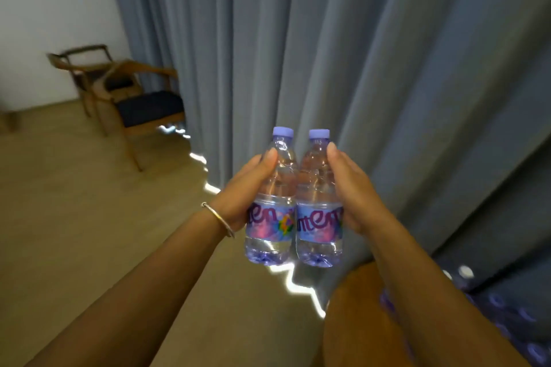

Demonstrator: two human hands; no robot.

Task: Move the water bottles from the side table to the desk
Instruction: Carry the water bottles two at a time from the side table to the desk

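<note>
Both forearms reach toward twelve o'clock. Left hand (pixel 241 197) grasps the left bottle (pixel 269 205); right hand (pixel 354 197) grasps the right bottle (pixel 319 208). Both bottles stand upright, caps up, touching side by side in mid-air before the curtain (pixel 387 53). More bottle caps (pixel 507 313) sit at four o'clock; no desk shows.

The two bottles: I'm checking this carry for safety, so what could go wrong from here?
1. The left bottle and right bottle are held in the air, pressed side by side, by the left hand and right hand; one could slip and drop.
2. The chairs stand on the floor to the left; a turn that way might clip them.
</note>
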